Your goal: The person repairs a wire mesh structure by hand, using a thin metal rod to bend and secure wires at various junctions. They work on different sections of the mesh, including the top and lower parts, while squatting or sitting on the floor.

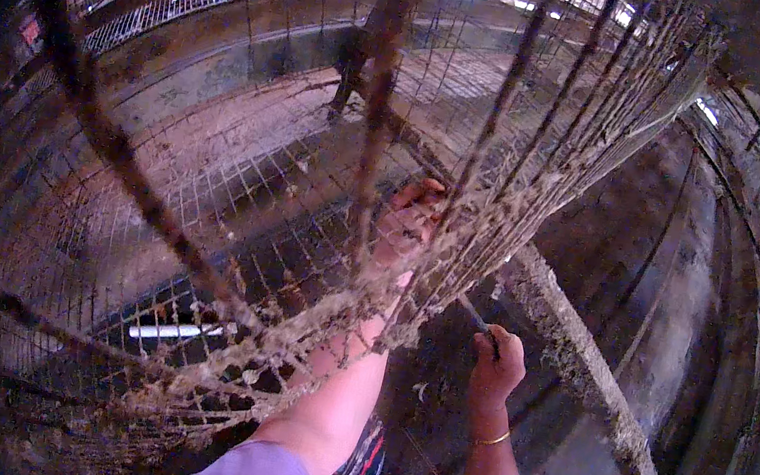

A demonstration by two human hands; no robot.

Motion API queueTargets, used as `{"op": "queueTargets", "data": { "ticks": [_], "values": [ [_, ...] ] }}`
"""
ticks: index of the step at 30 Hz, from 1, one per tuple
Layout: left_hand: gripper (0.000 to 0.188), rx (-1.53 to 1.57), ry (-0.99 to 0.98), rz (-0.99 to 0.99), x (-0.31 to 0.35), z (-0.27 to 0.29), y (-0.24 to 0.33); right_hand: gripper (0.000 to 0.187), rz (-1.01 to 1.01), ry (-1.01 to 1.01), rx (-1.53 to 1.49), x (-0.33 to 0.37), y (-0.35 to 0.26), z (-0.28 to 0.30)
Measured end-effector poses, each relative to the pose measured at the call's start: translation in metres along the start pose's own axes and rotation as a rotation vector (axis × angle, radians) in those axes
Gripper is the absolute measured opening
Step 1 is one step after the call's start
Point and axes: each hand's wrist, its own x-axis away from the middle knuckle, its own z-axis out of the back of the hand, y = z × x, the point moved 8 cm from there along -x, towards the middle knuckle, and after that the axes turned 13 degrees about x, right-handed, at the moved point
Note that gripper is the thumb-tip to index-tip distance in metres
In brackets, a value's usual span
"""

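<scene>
My left arm reaches under the dirty wire-mesh cage (320, 312), and my left hand (415, 215) shows through its wires. The fingers of that hand are curled near the cage's lower edge; what they grip, if anything, is hidden by mesh and clinging dirt. Lower and to the right, my right hand (501, 362) is closed round a thin tool with a dark handle (486, 332). Its narrow end points up and left toward the underside of the mesh; its exact kind is unclear. Grey-brown, clumped dirt and fluff (469, 236) cling to the wires around my left hand.
A dirt-crusted bar (595, 343) slants down to the right beside my right hand. Rusty rods (122, 155) cross the cage in front. Under the mesh at left lies a white tube-like piece (177, 332). More wire racks (208, 5) stand at the back.
</scene>
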Motion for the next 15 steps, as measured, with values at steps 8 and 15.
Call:
{"op": "queueTargets", "data": {
  "ticks": [8, 15],
  "values": [
    [0.041, -0.061, 0.015, -0.019, -0.003, 0.001, 0.0, 0.02, 0.075, 0.051, -0.13, -0.018, 0.005, -0.009],
    [0.041, -0.095, 0.027, -0.034, -0.003, 0.004, 0.002, 0.021, -0.001, -0.156, -0.242, -0.018, 0.008, -0.023]
  ]
}}
